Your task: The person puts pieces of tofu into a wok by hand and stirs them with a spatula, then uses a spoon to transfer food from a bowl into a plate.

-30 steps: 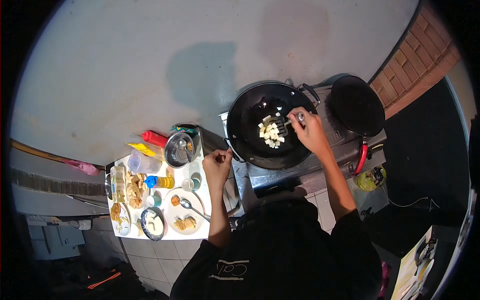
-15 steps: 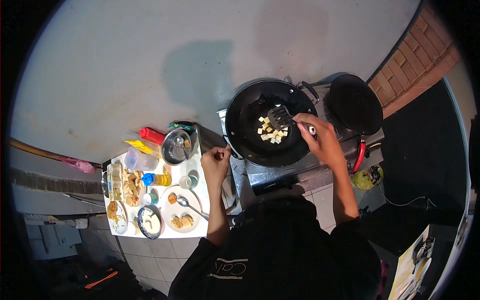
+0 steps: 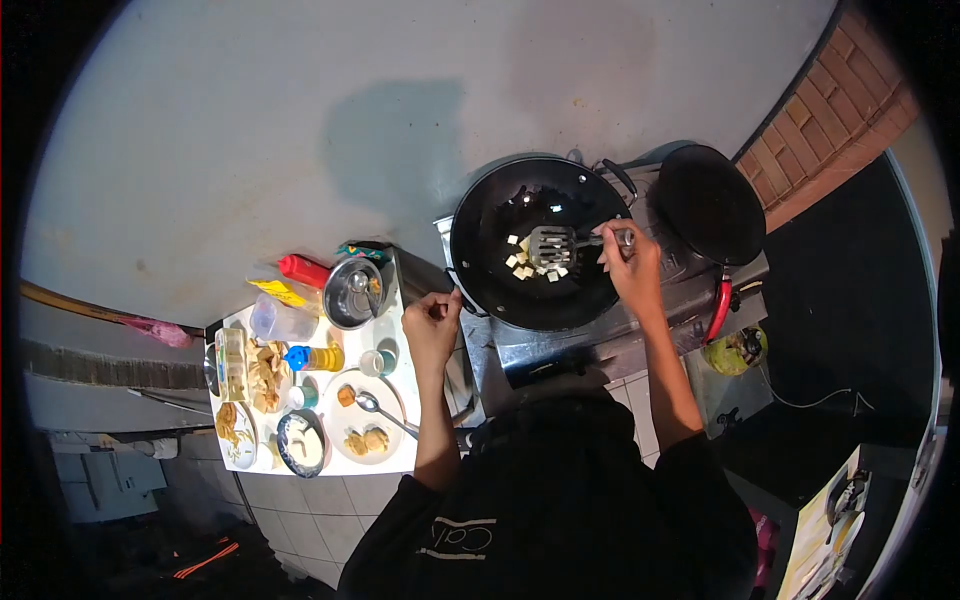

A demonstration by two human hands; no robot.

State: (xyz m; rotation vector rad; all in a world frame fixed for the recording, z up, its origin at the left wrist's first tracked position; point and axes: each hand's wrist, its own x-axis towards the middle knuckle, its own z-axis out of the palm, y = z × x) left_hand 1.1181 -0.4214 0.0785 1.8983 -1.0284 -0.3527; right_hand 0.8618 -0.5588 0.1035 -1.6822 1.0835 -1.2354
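My right hand (image 3: 632, 268) grips the handle of a slotted spatula (image 3: 552, 247). The spatula's head lies over pale cubes (image 3: 521, 262), perhaps tofu, in the black wok (image 3: 500, 210), hiding part of them. At the wok's near left side, my left hand (image 3: 432, 322) is closed with its fingertips on the wok's side handle (image 3: 466, 298).
A black frying pan (image 3: 712, 205) with a red handle sits right of the wok on the metal stove (image 3: 590, 345). To the left, a white table (image 3: 335, 462) holds a steel bowl (image 3: 352, 293), a plate with a spoon (image 3: 385, 440), bottles and dishes.
My right hand has turned the spatula so its slotted face lies flatter over the cubes, covering more of them. My left hand stays at the wok handle.
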